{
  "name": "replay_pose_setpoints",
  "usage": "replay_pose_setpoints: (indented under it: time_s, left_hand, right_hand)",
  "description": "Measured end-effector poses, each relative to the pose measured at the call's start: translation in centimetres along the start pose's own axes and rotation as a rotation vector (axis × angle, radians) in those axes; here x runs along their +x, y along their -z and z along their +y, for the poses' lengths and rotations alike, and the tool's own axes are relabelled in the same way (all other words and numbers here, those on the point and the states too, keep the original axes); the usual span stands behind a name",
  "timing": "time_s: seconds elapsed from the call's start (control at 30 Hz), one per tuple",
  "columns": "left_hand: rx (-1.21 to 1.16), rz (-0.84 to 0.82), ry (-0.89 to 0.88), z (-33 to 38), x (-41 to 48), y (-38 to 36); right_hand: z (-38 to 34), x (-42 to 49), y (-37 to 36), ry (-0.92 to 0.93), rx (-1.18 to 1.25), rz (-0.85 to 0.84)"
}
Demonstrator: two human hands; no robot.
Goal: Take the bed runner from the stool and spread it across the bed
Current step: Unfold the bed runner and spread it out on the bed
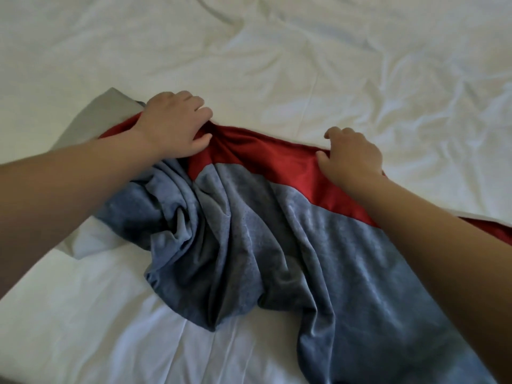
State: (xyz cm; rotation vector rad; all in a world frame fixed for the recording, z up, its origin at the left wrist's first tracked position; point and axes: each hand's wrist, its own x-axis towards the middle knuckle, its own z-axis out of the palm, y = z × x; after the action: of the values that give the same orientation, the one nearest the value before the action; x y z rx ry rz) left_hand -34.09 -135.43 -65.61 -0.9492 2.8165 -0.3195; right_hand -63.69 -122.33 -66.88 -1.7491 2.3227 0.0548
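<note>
Blue-grey velvet fills the near right of the view, where the bed runner (277, 231) lies on the white sheet (97, 314) of the bed (332, 65) and runs off the near right edge. Toward the middle its pile is gathered into deep, dark folds that heap up at the near left of the cloth. Both bare forearms reach in from the near corners and cross over it. Beyond the velvet a red band (277, 162) forms the runner's far edge, flat on the right and bunched on the left. The right hand (353, 155) sits on this band, its fingers (338, 133) curled over the far edge and the thumb pressed on top, pinching the red cloth. The left hand (173, 124) grips the bunched red cloth, fingers (194, 103) bent down over it and the thumb closed against them. Just left of that hand a pale grey underside (116, 109) of the runner is turned up. Farther off, the sheet lies wrinkled across the bed.
</note>
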Motion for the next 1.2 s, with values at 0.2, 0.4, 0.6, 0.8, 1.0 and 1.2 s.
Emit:
replay_pose_setpoints:
  time_s: [0.2,0.4,0.6,0.8,1.0,1.2]
  left_hand:
    - [-0.1,0.016,0.206,-0.8,-4.0,0.1]
    - [-0.116,0.021,0.269,-4.2,-9.0,-1.1]
    - [-0.214,-0.053,0.469,-9.7,-16.9,-3.4]
    - [-0.385,-0.13,0.607,-11.2,-21.4,-6.8]
    - [-0.382,0.014,0.344,-16.3,-23.5,-8.6]
    - [-0.319,-0.058,0.416,-23.1,-28.6,-10.5]
  right_hand:
    - [-7.2,0.2,1.2,0.171,-0.057,0.004]
    - [-17.3,0.3,0.8,0.305,-0.08,-0.007]
    - [-28.2,-0.4,-1.3,0.38,-0.077,-0.049]
    - [-38.7,-0.3,-3.9,0.316,0.022,-0.064]
    - [-43.6,1.0,-5.7,0.218,-0.198,-0.035]
    - [-50.9,3.0,-6.3,0.35,-0.217,0.049]
